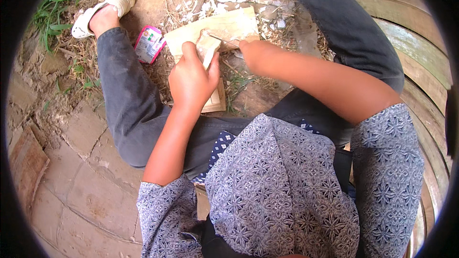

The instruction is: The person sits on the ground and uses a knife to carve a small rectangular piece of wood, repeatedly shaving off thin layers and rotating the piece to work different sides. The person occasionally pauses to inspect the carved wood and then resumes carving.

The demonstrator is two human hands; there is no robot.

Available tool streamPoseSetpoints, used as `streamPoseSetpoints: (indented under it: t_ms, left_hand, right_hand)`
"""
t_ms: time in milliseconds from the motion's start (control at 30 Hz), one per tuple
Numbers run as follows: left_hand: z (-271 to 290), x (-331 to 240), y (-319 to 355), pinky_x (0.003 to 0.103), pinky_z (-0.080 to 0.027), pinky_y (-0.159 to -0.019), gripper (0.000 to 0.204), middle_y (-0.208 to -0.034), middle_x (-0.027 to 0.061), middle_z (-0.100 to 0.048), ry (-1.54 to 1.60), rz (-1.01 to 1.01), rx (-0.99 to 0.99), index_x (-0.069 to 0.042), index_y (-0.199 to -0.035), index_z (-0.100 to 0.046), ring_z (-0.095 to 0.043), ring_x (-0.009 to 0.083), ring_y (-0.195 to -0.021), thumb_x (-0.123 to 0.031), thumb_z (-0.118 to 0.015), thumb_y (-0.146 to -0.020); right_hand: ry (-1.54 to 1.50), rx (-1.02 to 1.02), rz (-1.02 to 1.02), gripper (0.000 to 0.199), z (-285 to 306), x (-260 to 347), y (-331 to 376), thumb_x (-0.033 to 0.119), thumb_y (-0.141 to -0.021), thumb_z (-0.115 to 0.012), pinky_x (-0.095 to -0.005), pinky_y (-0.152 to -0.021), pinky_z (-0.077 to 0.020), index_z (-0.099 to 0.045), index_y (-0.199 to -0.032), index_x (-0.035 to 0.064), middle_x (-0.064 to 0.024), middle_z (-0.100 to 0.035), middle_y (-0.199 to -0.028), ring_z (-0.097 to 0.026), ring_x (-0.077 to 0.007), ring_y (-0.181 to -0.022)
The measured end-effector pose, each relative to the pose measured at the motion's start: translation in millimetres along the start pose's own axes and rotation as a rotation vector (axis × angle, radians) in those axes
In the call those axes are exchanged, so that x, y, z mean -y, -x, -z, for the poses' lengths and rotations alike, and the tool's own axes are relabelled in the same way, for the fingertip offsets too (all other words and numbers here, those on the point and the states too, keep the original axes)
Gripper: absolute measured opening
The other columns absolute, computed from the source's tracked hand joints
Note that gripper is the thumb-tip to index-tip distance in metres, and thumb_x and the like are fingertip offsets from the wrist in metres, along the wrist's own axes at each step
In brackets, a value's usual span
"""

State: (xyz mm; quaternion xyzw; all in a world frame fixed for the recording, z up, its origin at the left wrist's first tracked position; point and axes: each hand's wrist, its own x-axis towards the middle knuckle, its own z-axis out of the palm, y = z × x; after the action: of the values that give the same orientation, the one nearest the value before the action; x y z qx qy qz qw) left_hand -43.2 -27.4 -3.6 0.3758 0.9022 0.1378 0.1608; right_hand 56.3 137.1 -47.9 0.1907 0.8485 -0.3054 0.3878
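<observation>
Bracing pale block: your left hand clamped on it, right hand on thin-bladed tool; keep strokes shallow.

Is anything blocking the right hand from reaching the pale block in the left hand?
Nothing visible does: from the right hand, the thin tool reaches the far end of the pale block; the left hand holds its near end.

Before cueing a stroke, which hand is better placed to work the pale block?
Probably the right hand: it holds the thin tool at the pale block, which the left hand grips.
</observation>
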Motion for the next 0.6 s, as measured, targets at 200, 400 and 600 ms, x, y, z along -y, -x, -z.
streamPoseSetpoints:
  t_ms: [200, 400, 600]
  left_hand:
    - [-3.3, -2.0, 9.1, 0.053, -0.055, -0.058, 0.045, -0.07, 0.0261, -0.066, -0.043, -0.08, -0.017, -0.001, -0.103, -0.046, -0.068, 0.0461, -0.066, -0.033, -0.074, -0.088]
    - [-5.9, -1.7, 11.4, 0.053, -0.055, -0.058, 0.045, -0.069, 0.0253, -0.066, -0.067, -0.048, 0.016, -0.001, -0.101, -0.045, -0.068, 0.0453, -0.064, -0.034, -0.073, -0.089]
    - [-5.1, -1.6, 8.4, 0.053, -0.055, -0.058, 0.046, -0.071, 0.0253, -0.067, -0.047, -0.052, -0.012, -0.001, -0.102, -0.045, -0.068, 0.0454, -0.065, -0.035, -0.073, -0.089]
  right_hand:
    - [-0.08, -0.142, -0.007, 0.03, -15.5, -7.3, -16.4, 0.008, -0.088, -0.061, -0.0474, -0.088, -0.0568, -0.065, -0.116, -0.0025, -0.0244, -0.072, -0.108, -0.07, -0.0388, -0.104]
    - [-0.082, -0.047, 0.065, 0.026, 7.8, -9.0, -4.3, 0.009, -0.093, -0.059, -0.0489, -0.085, -0.054, -0.061, -0.113, -0.0063, -0.0309, -0.068, -0.106, -0.068, -0.0421, -0.102]
    - [-0.016, -0.009, 0.035, 0.033, -1.8, -3.8, -0.5, 0.009, -0.089, -0.06, -0.0467, -0.088, -0.0564, -0.063, -0.12, -0.0045, -0.0257, -0.071, -0.112, -0.07, -0.0396, -0.103]
